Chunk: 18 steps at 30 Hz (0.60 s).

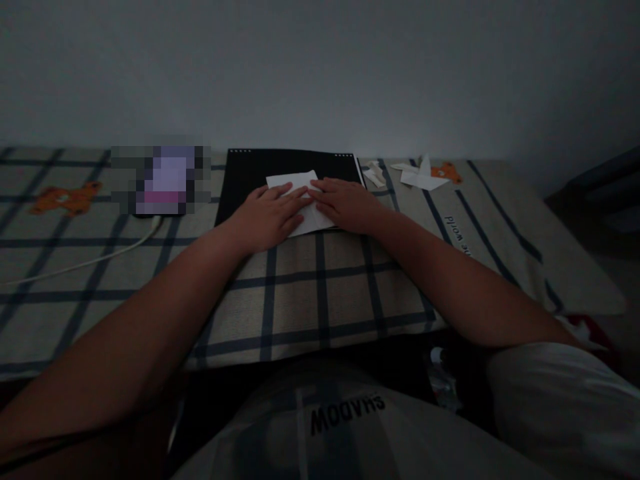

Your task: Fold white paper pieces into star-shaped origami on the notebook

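Hands (307,207) (both flat) press white paper (300,181), seemingly folded, on black board (250,175).

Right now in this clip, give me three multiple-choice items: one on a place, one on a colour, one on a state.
1. Where does the white folded paper sheet lie?
A. on the flat black board
B. on the floor
C. on the white cable

2. What colour are the small bear prints on the checked cloth?
A. green
B. orange
C. purple

3. How are the left hand and right hand placed?
A. both lifted in the air
B. one holding scissors
C. both pressed flat on the paper

Answers: 1 A, the sheet rests on the board; 2 B, the prints look orange; 3 C, both palms lie on the sheet.
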Each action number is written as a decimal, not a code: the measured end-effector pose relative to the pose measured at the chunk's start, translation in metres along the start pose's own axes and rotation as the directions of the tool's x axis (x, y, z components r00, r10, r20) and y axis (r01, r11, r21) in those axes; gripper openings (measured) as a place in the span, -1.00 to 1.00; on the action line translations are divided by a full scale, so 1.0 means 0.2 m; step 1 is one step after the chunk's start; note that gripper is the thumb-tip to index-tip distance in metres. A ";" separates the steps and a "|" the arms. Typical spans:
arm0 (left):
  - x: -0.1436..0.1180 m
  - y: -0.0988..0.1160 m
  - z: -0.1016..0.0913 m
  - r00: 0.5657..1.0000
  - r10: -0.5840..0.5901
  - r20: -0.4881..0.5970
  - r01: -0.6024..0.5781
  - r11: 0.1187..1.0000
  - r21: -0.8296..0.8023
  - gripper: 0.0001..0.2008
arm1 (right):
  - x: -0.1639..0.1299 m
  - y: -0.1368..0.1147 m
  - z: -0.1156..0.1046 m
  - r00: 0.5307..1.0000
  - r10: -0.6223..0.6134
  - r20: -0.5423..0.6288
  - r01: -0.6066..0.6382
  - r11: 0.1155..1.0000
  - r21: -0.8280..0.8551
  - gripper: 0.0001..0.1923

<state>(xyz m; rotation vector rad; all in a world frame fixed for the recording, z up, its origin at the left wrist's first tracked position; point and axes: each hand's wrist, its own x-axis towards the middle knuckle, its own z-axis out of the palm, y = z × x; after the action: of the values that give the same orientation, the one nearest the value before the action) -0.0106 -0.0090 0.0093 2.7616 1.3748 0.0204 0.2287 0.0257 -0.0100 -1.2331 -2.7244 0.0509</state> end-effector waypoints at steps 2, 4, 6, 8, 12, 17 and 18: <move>0.01 0.00 0.00 1.000 -0.013 -0.002 0.013 1.000 0.001 -0.39 | 0.00 0.00 0.00 1.000 0.010 -0.001 -0.010 1.000 0.007 -0.42; 0.01 0.00 0.00 1.000 -0.011 -0.008 0.011 1.000 0.006 -0.39 | 0.01 0.02 0.00 1.000 0.024 -0.005 -0.023 0.999 0.029 -0.42; 0.02 0.00 -0.01 1.000 -0.002 -0.007 0.002 1.000 0.014 -0.39 | 0.01 0.05 0.00 0.999 0.027 -0.037 -0.024 0.997 0.079 -0.43; 0.02 0.00 -0.01 1.000 0.002 -0.004 -0.002 1.000 0.013 -0.40 | 0.01 0.09 0.00 0.995 0.009 -0.095 0.005 0.989 0.147 -0.46; 0.02 0.00 -0.01 1.000 0.002 -0.013 -0.002 1.000 -0.012 -0.42 | 0.01 0.15 0.00 0.986 -0.080 -0.148 0.106 0.978 0.181 -0.54; 0.02 -0.01 0.00 1.000 0.009 -0.015 -0.009 1.000 -0.001 -0.42 | 0.01 0.19 -0.01 0.988 -0.109 -0.110 0.129 0.971 0.200 -0.62; 0.02 -0.01 0.00 1.000 0.009 -0.016 -0.009 1.000 0.004 -0.42 | 0.01 0.19 -0.01 0.989 -0.109 -0.103 0.128 0.971 0.202 -0.63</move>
<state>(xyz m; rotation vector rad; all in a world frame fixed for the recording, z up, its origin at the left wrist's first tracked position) -0.0097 -0.0056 0.0093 2.7770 1.3673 0.0412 0.2553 0.0524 -0.0107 -0.9894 -2.6290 0.2530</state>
